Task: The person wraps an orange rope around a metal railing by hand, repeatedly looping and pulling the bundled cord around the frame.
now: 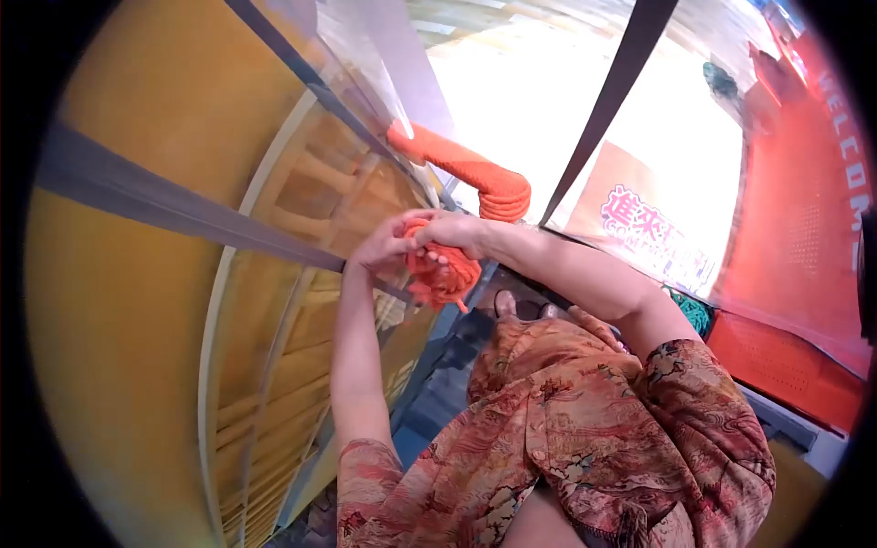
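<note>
A loose bundle of orange cord (pixel 449 276) is held in front of my body, and short strands hang from its lower end. My left hand (pixel 379 247) is closed around the bundle's left side. Over the top, my right hand (pixel 457 232) has its fingers curled onto the same bundle, touching the left. Just beyond my hands is a bent bar wound in orange cord (pixel 466 167), its near end thickly coiled. Whether a strand links the bundle to this bar cannot be made out. My fingers partly cover the bundle.
A yellow panel with a curved pale frame (pixel 212 338) stands close on the left. Dark straps or posts (pixel 610 100) cross the view. On the right are a red WELCOME panel (pixel 804 210), a red basket (pixel 776 361) and green cord (pixel 690 309). A printed sign (pixel 630 196) is ahead.
</note>
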Demonstrator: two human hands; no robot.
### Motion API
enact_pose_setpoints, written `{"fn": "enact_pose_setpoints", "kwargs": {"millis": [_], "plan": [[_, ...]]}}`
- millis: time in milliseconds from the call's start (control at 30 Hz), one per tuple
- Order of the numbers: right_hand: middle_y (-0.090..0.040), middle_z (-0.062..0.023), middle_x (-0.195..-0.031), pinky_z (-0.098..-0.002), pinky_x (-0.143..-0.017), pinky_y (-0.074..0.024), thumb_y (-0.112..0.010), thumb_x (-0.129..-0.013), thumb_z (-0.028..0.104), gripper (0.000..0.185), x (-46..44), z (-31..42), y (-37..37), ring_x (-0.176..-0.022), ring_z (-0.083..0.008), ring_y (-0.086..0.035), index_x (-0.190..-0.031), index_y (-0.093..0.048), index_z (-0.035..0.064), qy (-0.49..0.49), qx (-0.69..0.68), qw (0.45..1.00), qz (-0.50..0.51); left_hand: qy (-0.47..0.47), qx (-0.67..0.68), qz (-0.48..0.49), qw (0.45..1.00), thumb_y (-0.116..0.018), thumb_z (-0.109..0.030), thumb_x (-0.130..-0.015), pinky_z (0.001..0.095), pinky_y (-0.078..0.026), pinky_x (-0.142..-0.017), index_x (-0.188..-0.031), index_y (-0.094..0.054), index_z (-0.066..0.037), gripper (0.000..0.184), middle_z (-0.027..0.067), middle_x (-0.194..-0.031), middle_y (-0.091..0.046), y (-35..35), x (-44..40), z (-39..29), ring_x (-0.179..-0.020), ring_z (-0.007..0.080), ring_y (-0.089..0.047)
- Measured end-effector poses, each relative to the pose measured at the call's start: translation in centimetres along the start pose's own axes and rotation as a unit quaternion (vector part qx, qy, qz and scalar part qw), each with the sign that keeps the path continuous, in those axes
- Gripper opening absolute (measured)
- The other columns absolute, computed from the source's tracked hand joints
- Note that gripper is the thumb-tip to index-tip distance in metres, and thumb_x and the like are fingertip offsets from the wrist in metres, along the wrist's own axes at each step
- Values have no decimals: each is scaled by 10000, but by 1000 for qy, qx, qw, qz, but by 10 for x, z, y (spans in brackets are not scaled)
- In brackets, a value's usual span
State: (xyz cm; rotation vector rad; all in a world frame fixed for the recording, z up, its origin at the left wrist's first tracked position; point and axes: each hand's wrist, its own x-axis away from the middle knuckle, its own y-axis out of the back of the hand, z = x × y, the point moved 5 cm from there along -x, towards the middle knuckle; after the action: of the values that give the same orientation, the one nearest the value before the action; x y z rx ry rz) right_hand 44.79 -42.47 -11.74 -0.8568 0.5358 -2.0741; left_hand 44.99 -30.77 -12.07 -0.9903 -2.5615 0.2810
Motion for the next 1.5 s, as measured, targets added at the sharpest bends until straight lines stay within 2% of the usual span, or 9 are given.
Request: {"fn": "enact_pose_setpoints", "kwargs": {"millis": [200, 367, 533, 700, 800, 1000, 1100, 1233, 1500], "plan": [[-600, -87, -655, -311, -479, -491, -632, -826, 130, 224, 12, -21, 51, -512, -161, -570, -970, -598, -37, -21, -5, 989, -144, 110, -124, -61, 984, -667, -69, -792, 259, -472, -840, -1222, -522, 5, 460, 29, -1065, -613, -4, -14, 4, -948, 99, -574], [-630, -74, -969, -275, -750, -500, -628, -832, 119, 282, 113, -22, 44, -868, -131, -607, -1088, -584, 8, 325, 364, 839, -241, 85, -187, -75, 976, -665, -80, -801, 261, -470, -798, -1111, -581, -24, 327, 37, -979, -633, 22, -26, 22, -871, 104, -572], [-665, -29, -863, -260, -700, -483, -532, -846, 22, 156, 79, -115, 184, -801, -114, -604, -911, -673, 12, 134, 110, 910, -376, 7, -698, -119, 706, -661, -45, -731, 423, -481, -775, -1065, -557, -16, 350, 206, -880, -611, 30, -47, 62, -880, 351, -612], [-654, -52, -1003, -284, -792, -476, -549, -904, 107, 193, 28, -97, 168, -900, -130, -589, -1047, -656, 35, 248, -36, 927, -280, 249, -457, -129, 844, -585, -53, -768, 438, -480, -749, -1070, -595, -59, 302, 199, -931, -644, 19, -82, 65, -887, 342, -621], [-641, -55, -1021, -303, -852, -482, -570, -891, 152, 181, 16, -73, 148, -951, -153, -579, -1030, -660, 80, 392, 301, 813, -308, 184, -435, -94, 876, -530, -46, -784, 420, -488, -714, -971, -638, -45, 216, 184, -880, -658, -1, -100, 59, -833, 318, -636], [-665, -86, -883, -331, -755, -501, -581, -813, 167, 182, -12, -75, 166, -790, -223, -615, -949, -675, 90, 402, 436, 731, -339, 88, -634, -43, 768, -561, -4, -756, 390, -481, -760, -1048, -620, -53, 301, 187, -846, -653, -7, -121, 67, -839, 253, -644], [-678, -102, -815, -345, -706, -511, -587, -774, 174, 183, 15, -90, 163, -710, -257, -633, -908, -682, 95, 408, 446, 718, -345, 56, -538, -99, 835, -561, 52, -740, 379, -499, -757, -1100, -598, -45, 375, 141, -892, -666, -15, -120, 51, -874, 213, -633], [-652, -181, -811, -370, -724, -474, -668, -773, 230, 326, 127, -121, 167, -733, -287, -610, -1013, -618, 15, 105, 266, 872, -398, -34, -332, -183, 925, -590, 22, -792, 281, -519, -710, -1054, -594, -29, 268, 53, -859, -649, 6, -119, 52, -834, 181, -620], [-675, -55, -816, -249, -685, -477, -684, -777, 194, 319, 352, -107, 111, -725, -101, -587, -1022, -654, -8, -143, 310, 858, -384, 145, -250, -175, 941, -615, -132, -857, 237, -448, -558, -896, -621, 11, 148, 30, -728, -611, -4, -87, 27, -607, 77, -554]]}}
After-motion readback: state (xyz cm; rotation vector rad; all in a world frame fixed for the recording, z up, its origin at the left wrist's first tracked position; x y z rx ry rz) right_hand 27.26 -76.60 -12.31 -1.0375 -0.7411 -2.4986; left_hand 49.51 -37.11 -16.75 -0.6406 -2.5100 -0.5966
